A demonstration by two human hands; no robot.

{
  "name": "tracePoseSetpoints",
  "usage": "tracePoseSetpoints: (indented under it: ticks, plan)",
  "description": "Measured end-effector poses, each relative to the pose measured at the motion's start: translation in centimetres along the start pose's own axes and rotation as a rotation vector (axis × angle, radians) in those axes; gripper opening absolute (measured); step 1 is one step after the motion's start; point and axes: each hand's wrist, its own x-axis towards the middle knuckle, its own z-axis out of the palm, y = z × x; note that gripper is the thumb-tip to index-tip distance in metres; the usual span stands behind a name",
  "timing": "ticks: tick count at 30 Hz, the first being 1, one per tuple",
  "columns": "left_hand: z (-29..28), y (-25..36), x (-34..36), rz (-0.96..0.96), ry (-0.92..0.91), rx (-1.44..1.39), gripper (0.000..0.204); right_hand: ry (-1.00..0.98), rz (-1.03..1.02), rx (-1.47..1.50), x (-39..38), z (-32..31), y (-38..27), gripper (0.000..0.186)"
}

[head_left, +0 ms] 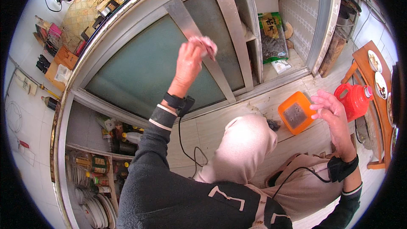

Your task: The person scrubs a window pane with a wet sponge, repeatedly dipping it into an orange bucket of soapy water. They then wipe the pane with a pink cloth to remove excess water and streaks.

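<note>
My left hand is closed around a crumpled pink cloth. The cloth is at the metal frame strip of a sliding cabinet door with a bluish-green frosted panel; whether it presses on the metal I cannot tell. My right hand holds nothing, its fingers apart, beside an orange basin on the floor. Dark, murky water lies in the basin. A red plastic jug with a pink cap stands just behind the right hand.
A green and black food bag stands in the open right compartment. Bottles and stacked plates fill the lower left shelves. A wooden stool carries bowls of food at right. A black cable trails over the floor tiles.
</note>
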Motion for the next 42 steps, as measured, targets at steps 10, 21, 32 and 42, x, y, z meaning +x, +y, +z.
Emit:
tracePoseSetpoints:
  ticks: [10, 21, 32, 42]
  plan:
    - [-2.2, -1.7, 5.8, 0.008, 0.327, 0.194, 0.049, -0.062, -0.026, -0.019, 1.2, 1.2, 0.7, 0.050]
    - [-2.7, -3.8, 7.0, 0.027, 0.282, 0.169, 0.046, -0.119, 0.003, -0.025, 2.0, 2.6, 1.5, 0.051]
    - [-0.5, 5.5, -0.9, -0.685, -0.227, -0.898, 0.021, -0.118, -0.016, -0.099, 2.9, 2.8, 2.4, 0.051]
    - [2.5, 16.3, 4.9, -0.038, -0.001, -1.049, 0.034, -0.004, -0.551, -0.675, 7.7, 5.3, 1.1, 0.051]
